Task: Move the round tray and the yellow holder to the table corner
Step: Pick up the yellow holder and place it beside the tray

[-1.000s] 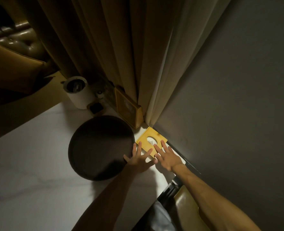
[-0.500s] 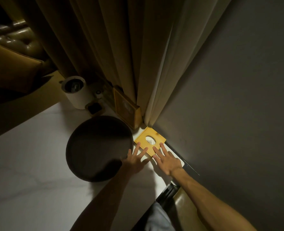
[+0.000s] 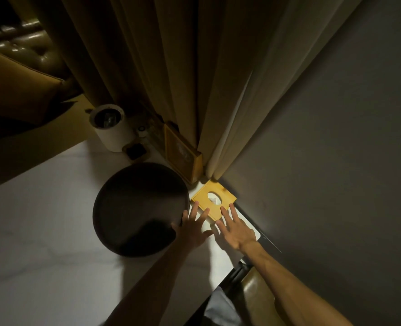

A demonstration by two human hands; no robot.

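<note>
The dark round tray (image 3: 136,208) lies flat on the white marble table (image 3: 42,231), near the far right corner. The yellow holder (image 3: 212,194), a flat square with an oval hole showing white tissue, sits in the corner against the grey wall and the curtain. My left hand (image 3: 194,228) rests flat with fingers spread between the two, its thumb side touching the tray's right rim and its fingertips at the holder's near edge. My right hand (image 3: 236,228) lies flat too, fingers spread, fingertips on the holder's near right edge. Neither hand grips anything.
A white cylindrical container (image 3: 111,128) stands at the table's back edge, a small dark object (image 3: 136,150) beside it. A yellow framed picture (image 3: 183,156) leans against the beige curtain (image 3: 171,67). Grey wall (image 3: 324,161) on the right; a chair back (image 3: 260,300) below.
The yellow holder has slid a little farther into the corner under both hands' fingertips. The tray has barely shifted.
</note>
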